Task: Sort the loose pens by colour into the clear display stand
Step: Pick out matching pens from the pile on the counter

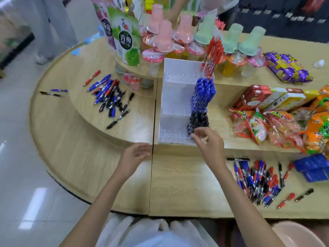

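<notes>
The clear tiered plastic stand point(176, 104) is holding red pens point(212, 54) at the back, blue pens point(203, 93) midway and black pens point(198, 122) in front. The left hand point(135, 154) is hanging open; the right hand point(209, 143) is hovering at the black pens, its grip too blurred to tell.

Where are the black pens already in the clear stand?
Head view: the black pens fill the right end of the front tier of the clear display stand, before the blue pens.

A green jelly pouch point(128, 39) stands beside pink cups point(164, 37); purple packs point(287, 69) and orange snack bags point(315, 129) lie farther right.
</notes>
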